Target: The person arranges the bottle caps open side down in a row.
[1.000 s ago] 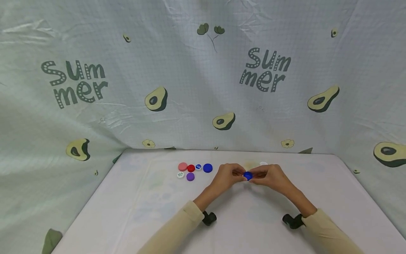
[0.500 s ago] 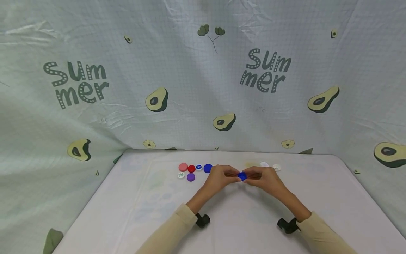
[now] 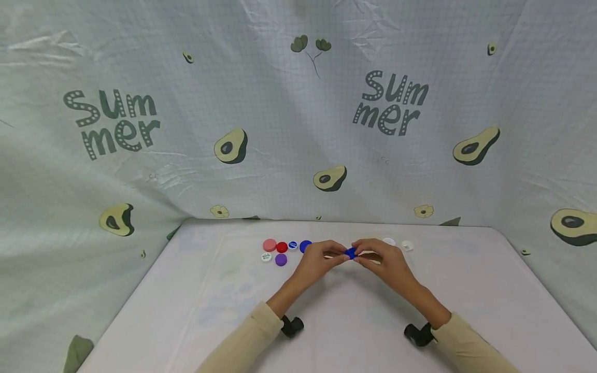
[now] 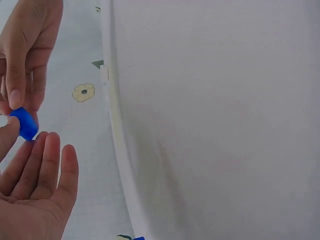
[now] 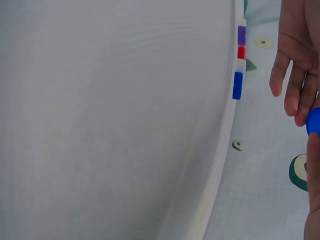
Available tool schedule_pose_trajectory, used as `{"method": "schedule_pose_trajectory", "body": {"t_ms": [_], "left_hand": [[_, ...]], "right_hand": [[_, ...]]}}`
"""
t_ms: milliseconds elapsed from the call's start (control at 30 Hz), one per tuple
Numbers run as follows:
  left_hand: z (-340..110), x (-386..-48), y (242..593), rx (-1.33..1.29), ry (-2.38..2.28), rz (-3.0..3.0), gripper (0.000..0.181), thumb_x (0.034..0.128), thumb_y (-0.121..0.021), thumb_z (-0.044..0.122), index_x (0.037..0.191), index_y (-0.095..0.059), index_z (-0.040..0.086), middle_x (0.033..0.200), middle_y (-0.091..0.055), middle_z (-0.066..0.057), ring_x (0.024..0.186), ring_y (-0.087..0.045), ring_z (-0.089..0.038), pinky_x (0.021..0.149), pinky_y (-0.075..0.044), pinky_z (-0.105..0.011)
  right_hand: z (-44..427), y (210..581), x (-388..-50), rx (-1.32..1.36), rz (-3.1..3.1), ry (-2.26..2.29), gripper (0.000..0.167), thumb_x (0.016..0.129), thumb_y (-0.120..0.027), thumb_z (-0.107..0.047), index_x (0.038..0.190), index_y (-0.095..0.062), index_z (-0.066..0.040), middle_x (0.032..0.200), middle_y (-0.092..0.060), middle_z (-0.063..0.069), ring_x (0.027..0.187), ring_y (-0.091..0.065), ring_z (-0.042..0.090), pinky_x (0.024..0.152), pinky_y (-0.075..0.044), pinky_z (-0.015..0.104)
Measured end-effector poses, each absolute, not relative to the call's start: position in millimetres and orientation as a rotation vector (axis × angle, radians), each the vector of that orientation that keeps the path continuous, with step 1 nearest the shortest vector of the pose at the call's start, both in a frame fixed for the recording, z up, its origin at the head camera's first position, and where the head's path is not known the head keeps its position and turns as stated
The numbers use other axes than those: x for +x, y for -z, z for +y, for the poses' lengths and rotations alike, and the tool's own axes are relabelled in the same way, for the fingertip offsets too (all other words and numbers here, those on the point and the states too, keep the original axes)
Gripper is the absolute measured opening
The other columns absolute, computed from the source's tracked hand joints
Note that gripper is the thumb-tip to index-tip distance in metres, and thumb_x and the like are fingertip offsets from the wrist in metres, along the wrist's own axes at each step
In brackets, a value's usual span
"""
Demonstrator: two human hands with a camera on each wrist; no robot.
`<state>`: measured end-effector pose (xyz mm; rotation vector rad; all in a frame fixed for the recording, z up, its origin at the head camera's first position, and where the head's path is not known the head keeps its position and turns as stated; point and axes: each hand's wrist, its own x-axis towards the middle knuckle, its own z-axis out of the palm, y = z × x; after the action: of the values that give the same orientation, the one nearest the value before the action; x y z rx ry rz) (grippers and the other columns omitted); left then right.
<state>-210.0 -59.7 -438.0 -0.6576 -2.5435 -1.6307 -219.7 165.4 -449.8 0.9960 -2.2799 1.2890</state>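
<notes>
Pinching with thumbs and fingertips, the left hand (image 3: 319, 260) and right hand (image 3: 389, 263) are holding one blue cap (image 3: 351, 253) above the white table (image 3: 345, 321). In the left wrist view its longer axis is slanting down rightward, its facing hard to tell.

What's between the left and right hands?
A small, rounded, blue, plastic-looking cap, pinched by both the left hand and right hand. Shows in the head view and both wrist views.
</notes>
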Motion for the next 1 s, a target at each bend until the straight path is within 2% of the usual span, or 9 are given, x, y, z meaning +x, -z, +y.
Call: {"method": "schedule_pose_trajectory", "body": {"t_ms": [167,233,300,533,733,867,1000], "left_hand": [[-59.1,-208.0,437.4,-0.638,1.681,-2.528,0.024,0.0968,-0.072,0.027,0.114,-0.076,0.011,0.108,-0.076,0.000,0.100,-0.072,-0.013,0.082,-0.058,-0.024],[-59.2,-207.9,438.2,-0.627,1.704,-2.521,0.024,0.0974,-0.071,0.027,0.115,-0.075,0.012,0.108,-0.076,0.001,0.098,-0.071,-0.011,0.082,-0.058,-0.024],[-59.7,-207.7,439.7,-0.632,1.725,-2.502,0.024,0.0981,-0.070,0.026,0.116,-0.075,0.011,0.109,-0.076,0.000,0.098,-0.071,-0.011,0.083,-0.058,-0.024],[-58.6,-204.4,442.9,-0.694,1.832,-2.372,0.024,0.1021,-0.064,0.018,0.121,-0.068,0.005,0.112,-0.074,-0.009,0.103,-0.072,-0.031,0.087,-0.058,-0.024],[-59.2,-203.7,438.0,-0.724,1.754,-2.399,0.024,0.1061,-0.056,0.019,0.125,-0.053,0.006,0.112,-0.074,-0.012,0.097,-0.073,-0.022,0.084,-0.059,-0.026],[-62.3,-202.8,433.6,-0.757,1.671,-2.424,0.022,0.1083,-0.051,0.020,0.128,-0.048,0.009,0.110,-0.074,-0.014,0.096,-0.073,-0.028,0.083,-0.059,-0.025],[-67.1,-201.6,429.8,-0.800,1.572,-2.453,0.026,0.1067,-0.054,0.017,0.133,-0.052,0.012,0.110,-0.074,-0.015,0.096,-0.072,-0.032,0.084,-0.057,-0.023]], "right_hand": [[164.5,444.9,-222.8,1.112,-2.096,-1.088,0.044,0.070,-0.083,0.017,0.102,-0.077,-0.013,0.113,-0.073,0.007,0.100,-0.072,0.024,0.085,-0.054,0.015],[164.4,442.6,-223.4,1.141,-2.078,-1.030,0.046,0.069,-0.083,0.017,0.104,-0.078,-0.012,0.114,-0.073,0.007,0.101,-0.072,0.024,0.088,-0.052,0.013],[164.4,442.2,-224.2,1.151,-2.085,-0.998,0.044,0.070,-0.084,0.015,0.105,-0.079,-0.012,0.116,-0.073,0.007,0.103,-0.072,0.025,0.089,-0.051,0.012],[158.3,444.6,-225.4,1.136,-2.057,-1.025,0.040,0.073,-0.083,0.014,0.107,-0.080,-0.007,0.117,-0.073,0.010,0.106,-0.071,0.028,0.089,-0.051,0.012],[152.0,444.9,-228.2,1.132,-2.037,-1.038,0.050,0.069,-0.084,0.018,0.113,-0.077,-0.004,0.113,-0.072,0.010,0.098,-0.073,0.027,0.085,-0.053,0.013],[148.7,443.7,-227.4,1.108,-2.079,-1.090,0.052,0.069,-0.084,0.018,0.117,-0.075,-0.002,0.112,-0.071,0.010,0.094,-0.074,0.026,0.081,-0.056,0.016],[144.9,439.5,-222.9,0.979,-2.196,-1.247,0.044,0.079,-0.082,0.006,0.120,-0.075,-0.006,0.112,-0.072,0.007,0.092,-0.074,0.022,0.078,-0.058,0.020]]}}
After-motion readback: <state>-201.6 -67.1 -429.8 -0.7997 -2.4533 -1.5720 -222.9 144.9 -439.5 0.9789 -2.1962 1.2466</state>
